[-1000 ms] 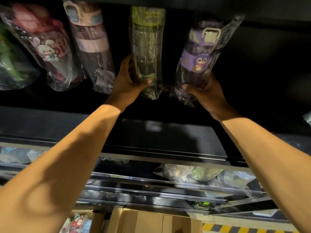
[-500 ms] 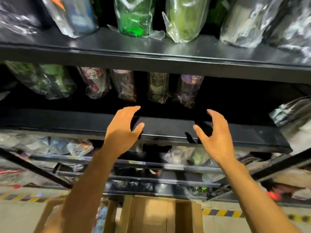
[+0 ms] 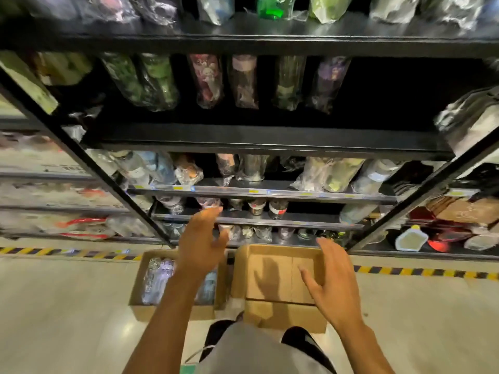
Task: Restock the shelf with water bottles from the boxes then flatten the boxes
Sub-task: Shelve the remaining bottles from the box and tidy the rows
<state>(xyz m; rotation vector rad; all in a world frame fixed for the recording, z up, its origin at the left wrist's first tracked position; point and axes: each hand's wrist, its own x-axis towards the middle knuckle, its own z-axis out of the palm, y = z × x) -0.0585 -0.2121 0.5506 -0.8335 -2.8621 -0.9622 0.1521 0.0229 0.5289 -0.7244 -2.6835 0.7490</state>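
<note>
While both your hands hang empty over the boxes, the job looks to be about halfway. Your left hand (image 3: 201,249) is spread with loose fingers above the left box (image 3: 164,312), gripping nothing. Your right hand (image 3: 330,284) is likewise unclenched, palm down over the right box (image 3: 286,314), holding nothing.

The two boxes stand side by side on the floor (image 3: 67,306), close to the front edge of the shelf (image 3: 256,136). The right box shows only bare cardboard inside, so I judge it emptied and ready for flattening. The left box has plastic-wrapped water bottles (image 3: 158,279) lying in it. Your forearm hides part of them, so I cannot tell how many.

On the shelf, a row of wrapped bottles (image 3: 243,82) stands from its left end to past the middle, with dark free room toward the right end.

What is left: lift those bottles out, stand them in that gap, and flatten both boxes, neither folded yet.
</note>
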